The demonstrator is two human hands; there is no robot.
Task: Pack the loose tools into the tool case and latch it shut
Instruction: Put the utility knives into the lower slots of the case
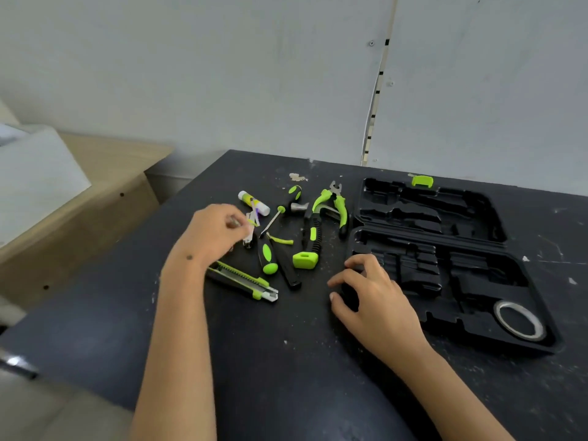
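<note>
Tool case (445,249): black moulded plastic, lying fully open on the right half of the desk (286,361); two tray halves side by side, hinge line running left to right; long axis slanting from near right to far left.
Latch (422,181): lime green, on the far rim of the far half.
Tape roll (519,319): grey ring, seated flat in the near right recess of the near half.
Loose tools: clustered left of the case, black with lime-green grips.
Utility knife (243,280): nearest item; long axis left to right, blade end pointing right.
Hammer (310,237): handle running near to far, green butt toward the viewer.
Pliers (334,206): jaws pointing away, handles toward the viewer.
Screwdriver (266,253): green handle near, shaft direction unclear.
Glue stick (253,202): white, at the far left of the cluster.
Left hand (216,232): fingers curled, pinching a small metal item; blurred.
Right hand (372,297): fingers curled over the case's left rim, grasping it.
</note>
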